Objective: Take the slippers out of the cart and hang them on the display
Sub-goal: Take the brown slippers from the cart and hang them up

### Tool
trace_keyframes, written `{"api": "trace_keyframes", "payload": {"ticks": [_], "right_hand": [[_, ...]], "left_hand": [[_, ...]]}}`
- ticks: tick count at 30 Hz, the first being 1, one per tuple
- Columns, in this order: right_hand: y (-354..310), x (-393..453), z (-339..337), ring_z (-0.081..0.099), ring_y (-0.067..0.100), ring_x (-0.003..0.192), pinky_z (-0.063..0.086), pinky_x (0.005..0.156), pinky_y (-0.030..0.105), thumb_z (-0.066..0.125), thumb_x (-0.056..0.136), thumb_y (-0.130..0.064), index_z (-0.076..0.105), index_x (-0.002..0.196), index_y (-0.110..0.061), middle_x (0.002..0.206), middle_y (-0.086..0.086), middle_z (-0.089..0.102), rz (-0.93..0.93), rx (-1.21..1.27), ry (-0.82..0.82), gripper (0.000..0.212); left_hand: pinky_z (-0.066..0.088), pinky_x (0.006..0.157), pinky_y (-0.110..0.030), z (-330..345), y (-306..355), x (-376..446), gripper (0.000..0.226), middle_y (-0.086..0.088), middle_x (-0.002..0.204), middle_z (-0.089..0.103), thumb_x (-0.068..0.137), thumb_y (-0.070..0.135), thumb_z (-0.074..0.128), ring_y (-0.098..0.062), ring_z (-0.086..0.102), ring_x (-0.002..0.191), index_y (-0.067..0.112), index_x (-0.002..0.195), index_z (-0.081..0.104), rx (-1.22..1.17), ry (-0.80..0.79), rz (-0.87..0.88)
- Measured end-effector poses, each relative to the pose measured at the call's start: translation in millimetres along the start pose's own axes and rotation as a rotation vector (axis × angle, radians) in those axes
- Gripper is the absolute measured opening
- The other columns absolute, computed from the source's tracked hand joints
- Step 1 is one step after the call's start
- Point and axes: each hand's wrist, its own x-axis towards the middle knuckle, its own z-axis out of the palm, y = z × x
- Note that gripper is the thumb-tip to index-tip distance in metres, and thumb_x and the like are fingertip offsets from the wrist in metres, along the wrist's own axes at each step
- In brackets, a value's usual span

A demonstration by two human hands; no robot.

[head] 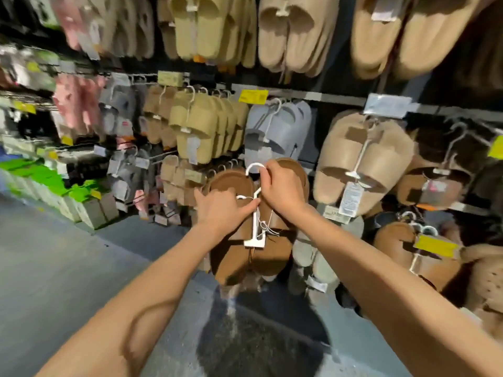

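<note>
The right hand (pixel 283 189) pinched the white plastic hanger (pixel 255 213) just under its hook, fingers curled round the stem; the left hand (pixel 220 210) gripped the same hanger lower down, fingers closed where a thin looped cord ran off it. Clipped to that hanger, the pair of brown slippers (pixel 245 240) hung soles-out between the two hands, held up in front of the slipper display (pixel 326 97) and not yet on any peg. The hook sat close to a row of bare wire pegs (pixel 226 165) just left of it and to the grey slides (pixel 275 131) above. The likeliest slip, as I judged it, was the hook missing the peg tip or catching a neighbouring hanger, since the pegs were crowded and thin. The loose cord could have snagged a peg or a tag. If both hands had let go before the hook was seated, the pair would have dropped to the grey floor (pixel 68 268) below. The beige fleece slides (pixel 362 159) to the right hung near enough to be knocked. No cart was in view
</note>
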Motion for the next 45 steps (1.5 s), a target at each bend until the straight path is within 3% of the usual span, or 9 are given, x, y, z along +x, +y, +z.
{"api": "trace_keyframes", "payload": {"ticks": [8, 13, 19, 22, 25, 31, 38, 41, 45], "right_hand": [[70, -20, -65, 0.063, 0.033, 0.071, 0.045, 0.060, 0.037, 0.043, 0.096, -0.024, 0.059, 0.093, -0.006, 0.077, 0.017, 0.066, 0.174, -0.151, 0.211, 0.024], [119, -42, -102, 0.064, 0.032, 0.075, 0.047, 0.062, 0.036, 0.042, 0.096, -0.026, 0.060, 0.101, -0.009, 0.081, 0.015, 0.068, 0.264, -0.251, 0.202, 0.026], [194, -49, -167, 0.063, 0.034, 0.082, 0.046, 0.067, 0.038, 0.042, 0.094, -0.026, 0.061, 0.091, -0.008, 0.085, 0.015, 0.068, 0.337, -0.347, 0.250, 0.026], [239, -55, -209, 0.062, 0.035, 0.087, 0.042, 0.068, 0.035, 0.043, 0.095, -0.024, 0.062, 0.091, -0.006, 0.088, 0.017, 0.068, 0.381, -0.392, 0.293, 0.027], [288, -62, -249, 0.061, 0.036, 0.081, 0.037, 0.063, 0.035, 0.043, 0.095, -0.022, 0.059, 0.083, -0.004, 0.084, 0.019, 0.067, 0.403, -0.392, 0.296, 0.027], [359, -53, -291, 0.061, 0.035, 0.074, 0.041, 0.058, 0.034, 0.041, 0.095, -0.025, 0.060, 0.084, -0.006, 0.079, 0.017, 0.066, 0.415, -0.368, 0.271, 0.029], [403, -20, -299, 0.061, 0.035, 0.077, 0.033, 0.058, 0.030, 0.041, 0.095, -0.019, 0.060, 0.094, -0.003, 0.084, 0.020, 0.067, 0.407, -0.385, 0.281, 0.026], [421, -5, -301, 0.061, 0.038, 0.081, 0.035, 0.059, 0.031, 0.041, 0.094, -0.017, 0.060, 0.095, -0.002, 0.089, 0.021, 0.068, 0.426, -0.416, 0.246, 0.024], [443, 16, -306, 0.061, 0.040, 0.084, 0.033, 0.059, 0.030, 0.043, 0.090, -0.024, 0.061, 0.090, -0.004, 0.092, 0.020, 0.068, 0.445, -0.435, 0.196, 0.027]], "left_hand": [[0.025, 0.103, -0.055, 18, 93, 30, 0.059, -0.006, 0.090, 0.069, 0.082, 0.075, 0.031, -0.027, 0.061, 0.094, 0.020, 0.076, 0.052, -0.059, -0.045, 0.295], [0.028, 0.101, -0.049, 41, 154, 31, 0.059, -0.007, 0.093, 0.069, 0.081, 0.077, 0.032, -0.028, 0.061, 0.096, 0.021, 0.075, 0.051, -0.105, -0.108, 0.419], [0.043, 0.091, -0.051, 62, 250, 42, 0.068, -0.008, 0.078, 0.066, 0.071, 0.083, 0.034, -0.028, 0.061, 0.082, 0.018, 0.062, 0.051, -0.312, -0.124, 0.493], [0.044, 0.091, -0.049, 65, 313, 44, 0.069, -0.001, 0.080, 0.064, 0.075, 0.080, 0.036, -0.019, 0.058, 0.082, 0.017, 0.076, 0.063, -0.304, -0.127, 0.573], [0.043, 0.094, -0.050, 69, 374, 43, 0.063, -0.005, 0.088, 0.067, 0.078, 0.077, 0.039, -0.023, 0.060, 0.087, 0.019, 0.081, 0.063, -0.302, -0.160, 0.607], [0.020, 0.108, -0.052, 75, 453, 53, 0.070, -0.007, 0.113, 0.062, 0.085, 0.073, 0.033, -0.027, 0.051, 0.114, 0.014, 0.108, 0.064, -0.158, -0.231, 0.574], [0.016, 0.110, -0.056, 85, 490, 101, 0.075, -0.006, 0.111, 0.063, 0.082, 0.076, 0.032, -0.027, 0.052, 0.114, 0.013, 0.104, 0.065, -0.139, -0.271, 0.584], [0.027, 0.108, -0.055, 92, 503, 122, 0.071, -0.006, 0.107, 0.060, 0.080, 0.078, 0.034, -0.026, 0.054, 0.109, 0.015, 0.091, 0.064, -0.177, -0.343, 0.599], [0.023, 0.113, -0.045, 99, 515, 147, 0.060, 0.003, 0.140, 0.045, 0.081, 0.071, 0.047, -0.021, 0.041, 0.129, 0.036, 0.130, 0.050, -0.417, -0.364, 0.638]]}}
